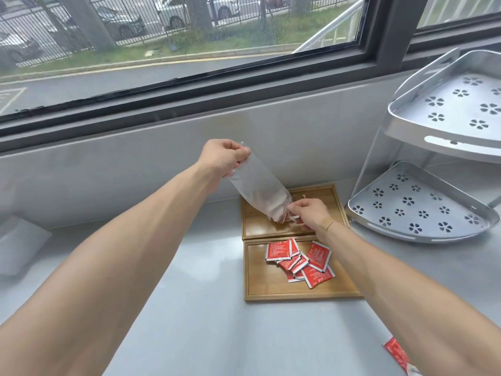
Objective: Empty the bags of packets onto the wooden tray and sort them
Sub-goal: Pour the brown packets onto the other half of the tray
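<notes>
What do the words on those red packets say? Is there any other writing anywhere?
Red packets on the near wooden tray: white printing, too small and blurred to read.
Red packet at the bottom right edge: printing blurred, unreadable.
Clear bag in both hands: no writing visible.
Metal rack: flower-shaped holes only, no words.

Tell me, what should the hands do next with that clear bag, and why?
Probably shake or pull the contents out. The left hand holds the bag by its raised end, tilted mouth down over the far tray, and the right hand pinches at the mouth. Something still shows inside near the opening. The red packets lie in the near tray.
</notes>
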A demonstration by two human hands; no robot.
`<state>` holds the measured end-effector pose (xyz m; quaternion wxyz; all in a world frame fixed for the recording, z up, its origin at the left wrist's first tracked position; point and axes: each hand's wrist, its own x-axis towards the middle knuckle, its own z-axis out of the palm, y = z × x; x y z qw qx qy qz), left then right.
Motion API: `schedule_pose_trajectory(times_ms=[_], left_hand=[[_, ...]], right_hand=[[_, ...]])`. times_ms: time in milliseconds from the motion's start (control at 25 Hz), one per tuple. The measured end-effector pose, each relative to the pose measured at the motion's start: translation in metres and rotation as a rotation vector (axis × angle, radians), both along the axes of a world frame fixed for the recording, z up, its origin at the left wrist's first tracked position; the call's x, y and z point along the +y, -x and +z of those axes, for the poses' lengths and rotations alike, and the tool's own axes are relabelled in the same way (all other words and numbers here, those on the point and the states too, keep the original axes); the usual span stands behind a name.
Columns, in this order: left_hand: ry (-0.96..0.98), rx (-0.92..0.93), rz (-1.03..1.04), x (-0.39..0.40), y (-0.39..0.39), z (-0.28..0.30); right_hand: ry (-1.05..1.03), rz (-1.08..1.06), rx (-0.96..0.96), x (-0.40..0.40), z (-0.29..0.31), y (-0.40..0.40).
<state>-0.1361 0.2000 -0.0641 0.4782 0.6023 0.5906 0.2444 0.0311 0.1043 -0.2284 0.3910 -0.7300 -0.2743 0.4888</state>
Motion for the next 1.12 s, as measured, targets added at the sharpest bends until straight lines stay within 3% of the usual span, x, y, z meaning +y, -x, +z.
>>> schedule_pose_trajectory(times_ms=[320, 520, 680, 880, 1120], left_hand=[[-0.045, 0.0, 0.019, -0.015, 0.008, 0.018], [-0.046, -0.046, 0.036, -0.044, 0.025, 0.026], [0.073, -0.141, -0.003, -0.08, 0.036, 0.016], [0.14, -0.206, -0.077, -0.138, 0.013, -0.006], [0.076, -0.148, -0.241, -0.212, -0.071, -0.038]], right_hand=[[-0.035, -0.043, 0.057, -0.01, 0.023, 0.006], [-0.07, -0.094, 0.352, -0.039, 0.048, -0.008], [-0.103, -0.093, 0.585, -0.088, 0.069, -0.027], [-0.204, -0.229, 0.544, -0.167, 0.078, -0.055], [-0.259, -0.458, 0.475, -0.29, 0.071, -0.112]])
